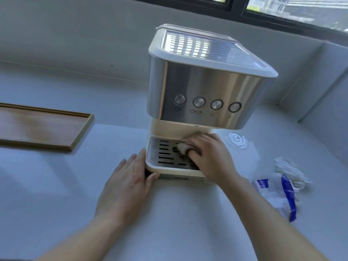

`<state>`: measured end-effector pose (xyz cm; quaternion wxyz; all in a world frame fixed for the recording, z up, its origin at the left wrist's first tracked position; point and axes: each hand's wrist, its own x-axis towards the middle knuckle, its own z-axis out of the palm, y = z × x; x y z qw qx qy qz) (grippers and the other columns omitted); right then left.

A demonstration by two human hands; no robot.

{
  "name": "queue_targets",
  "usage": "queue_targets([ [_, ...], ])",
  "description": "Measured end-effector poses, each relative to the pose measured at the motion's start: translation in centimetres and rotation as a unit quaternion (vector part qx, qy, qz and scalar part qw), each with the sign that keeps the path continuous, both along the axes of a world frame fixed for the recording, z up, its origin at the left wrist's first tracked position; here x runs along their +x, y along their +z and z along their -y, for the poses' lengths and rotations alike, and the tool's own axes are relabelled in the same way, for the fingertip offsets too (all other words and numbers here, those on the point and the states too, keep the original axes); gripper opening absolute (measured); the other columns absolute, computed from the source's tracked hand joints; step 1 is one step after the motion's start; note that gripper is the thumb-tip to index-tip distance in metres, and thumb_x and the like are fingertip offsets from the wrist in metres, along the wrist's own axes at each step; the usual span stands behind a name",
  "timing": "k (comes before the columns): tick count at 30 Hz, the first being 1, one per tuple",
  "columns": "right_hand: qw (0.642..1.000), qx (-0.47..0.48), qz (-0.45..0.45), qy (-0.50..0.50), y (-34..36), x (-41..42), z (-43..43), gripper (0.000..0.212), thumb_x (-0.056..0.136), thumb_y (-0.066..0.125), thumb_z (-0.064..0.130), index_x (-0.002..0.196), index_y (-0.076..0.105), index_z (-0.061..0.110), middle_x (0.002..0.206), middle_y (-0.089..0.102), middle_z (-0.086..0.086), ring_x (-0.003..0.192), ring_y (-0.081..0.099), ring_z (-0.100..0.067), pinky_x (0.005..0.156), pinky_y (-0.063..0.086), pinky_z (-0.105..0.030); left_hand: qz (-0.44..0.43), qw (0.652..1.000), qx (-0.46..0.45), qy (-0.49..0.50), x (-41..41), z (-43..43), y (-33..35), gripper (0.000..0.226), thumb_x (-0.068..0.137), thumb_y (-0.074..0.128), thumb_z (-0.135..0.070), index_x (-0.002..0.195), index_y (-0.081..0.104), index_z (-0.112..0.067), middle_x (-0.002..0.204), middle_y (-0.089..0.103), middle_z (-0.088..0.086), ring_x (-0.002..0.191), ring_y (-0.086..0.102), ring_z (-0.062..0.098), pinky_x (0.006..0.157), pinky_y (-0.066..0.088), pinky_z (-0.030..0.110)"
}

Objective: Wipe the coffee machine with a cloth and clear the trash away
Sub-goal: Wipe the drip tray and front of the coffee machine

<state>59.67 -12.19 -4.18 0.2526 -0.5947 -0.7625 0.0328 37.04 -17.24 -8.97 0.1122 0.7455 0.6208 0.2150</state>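
A steel and cream coffee machine (205,95) stands on the white counter, with several round buttons on its front. My right hand (209,155) presses a small stained white cloth (182,147) onto the slotted drip tray (163,157) at the machine's base. My left hand (130,179) lies against the tray's front left corner, thumb on its front edge. To the right of the machine lie a torn white and blue wrapper (282,194), a crumpled white tissue (290,170) and a clear plastic lid (237,140).
A shallow wooden tray (37,127) sits on the counter to the left. A white wall rises behind the machine, a window runs above it, and a side wall closes the right.
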Motion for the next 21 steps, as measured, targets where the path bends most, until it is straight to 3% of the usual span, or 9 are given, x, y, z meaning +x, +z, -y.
queue_targets([
  [4, 0.991, -0.003, -0.051, -0.12, -0.7, 0.5, 1.2, 0.011, 0.089, 0.063, 0.018, 0.092, 0.073, 0.019, 0.096, 0.068, 0.002, 0.105, 0.052, -0.028, 0.09, 0.044, -0.033, 0.002, 1.0, 0.0, -0.002, 0.0, 0.2, 0.2, 0.077, 0.091, 0.008, -0.064, 0.156, 0.007, -0.023, 0.161, 0.025, -0.008, 0.149, 0.016, 0.008, 0.119, 0.0, 0.021],
  [8, 0.999, 0.001, 0.033, -0.009, 0.0, -1.9, 2.9, 0.011, 0.083, 0.055, 0.018, 0.078, 0.062, 0.025, 0.091, 0.066, 0.012, 0.094, 0.052, -0.016, 0.082, 0.033, -0.009, 0.001, 1.0, -0.003, -0.005, 0.0, 0.0, 0.0, 0.077, 0.091, 0.011, -0.063, 0.156, 0.009, -0.022, 0.16, 0.028, -0.007, 0.148, 0.02, 0.009, 0.122, 0.006, 0.026],
  [9, 0.999, -0.023, 0.031, 0.015, 0.5, -1.9, 2.7, 0.009, 0.082, 0.056, 0.018, 0.075, 0.059, 0.022, 0.085, 0.065, 0.011, 0.09, 0.053, -0.014, 0.081, 0.036, -0.01, -0.001, 1.0, -0.001, -0.004, 0.0, -0.1, 0.0, 0.077, 0.091, 0.012, -0.063, 0.156, 0.01, -0.021, 0.16, 0.028, -0.006, 0.148, 0.021, 0.01, 0.122, 0.008, 0.027],
  [11, 0.998, -0.054, -0.031, 0.027, 2.3, -1.7, 2.1, 0.005, 0.079, 0.063, 0.022, 0.076, 0.064, 0.018, 0.079, 0.066, 0.009, 0.083, 0.057, -0.01, 0.075, 0.05, -0.025, -0.002, 1.0, 0.0, 0.001, -0.1, 0.1, 0.0, 0.077, 0.092, 0.013, -0.063, 0.156, 0.012, -0.02, 0.159, 0.03, -0.006, 0.147, 0.023, 0.01, 0.122, 0.011, 0.027],
  [14, 0.97, -0.05, -0.227, 0.071, 4.4, -1.8, 1.7, 0.018, 0.078, 0.068, 0.025, 0.096, 0.073, 0.026, 0.084, 0.071, 0.024, 0.077, 0.064, 0.007, 0.065, 0.047, -0.008, 0.005, 1.0, 0.005, 0.01, 0.1, 0.2, 0.3, 0.074, 0.092, 0.019, -0.062, 0.155, 0.016, -0.022, 0.158, 0.034, -0.007, 0.145, 0.027, 0.011, 0.121, 0.014, 0.028],
  [15, 0.961, -0.055, -0.251, 0.103, 4.5, -2.2, 1.9, 0.021, 0.082, 0.068, 0.021, 0.102, 0.071, 0.026, 0.084, 0.071, 0.023, 0.073, 0.064, 0.008, 0.062, 0.048, -0.008, 0.005, 1.0, 0.005, 0.011, 0.1, 0.2, 0.3, 0.074, 0.092, 0.02, -0.061, 0.155, 0.016, -0.022, 0.158, 0.034, -0.007, 0.145, 0.027, 0.011, 0.121, 0.014, 0.028],
  [17, 0.974, -0.045, -0.16, 0.153, 4.0, -2.9, 2.4, 0.022, 0.087, 0.064, 0.019, 0.109, 0.066, 0.025, 0.097, 0.067, 0.013, 0.086, 0.062, -0.003, 0.074, 0.053, -0.026, -0.002, 1.0, 0.001, 0.009, 0.1, 0.2, 0.2, 0.075, 0.092, 0.019, -0.062, 0.155, 0.014, -0.022, 0.159, 0.031, -0.007, 0.146, 0.024, 0.01, 0.121, 0.011, 0.026],
  [19, 0.993, -0.038, -0.002, 0.115, 2.1, -1.8, 2.6, 0.032, 0.088, 0.06, 0.024, 0.117, 0.064, 0.038, 0.117, 0.06, 0.014, 0.11, 0.054, -0.012, 0.098, 0.043, -0.043, -0.005, 1.0, 0.0, 0.01, 0.0, 0.2, 0.2, 0.077, 0.091, 0.017, -0.063, 0.155, 0.014, -0.021, 0.159, 0.031, -0.006, 0.147, 0.023, 0.01, 0.12, 0.009, 0.025],
  [21, 0.999, -0.028, -0.045, 0.012, 0.6, 0.1, 2.9, 0.038, 0.087, 0.06, 0.019, 0.121, 0.066, 0.037, 0.12, 0.059, 0.011, 0.113, 0.052, -0.019, 0.099, 0.041, -0.04, 0.0, 1.0, 0.002, 0.008, 0.0, 0.2, 0.3, 0.078, 0.091, 0.016, -0.064, 0.155, 0.015, -0.021, 0.158, 0.032, -0.006, 0.147, 0.024, 0.011, 0.119, 0.009, 0.025],
])
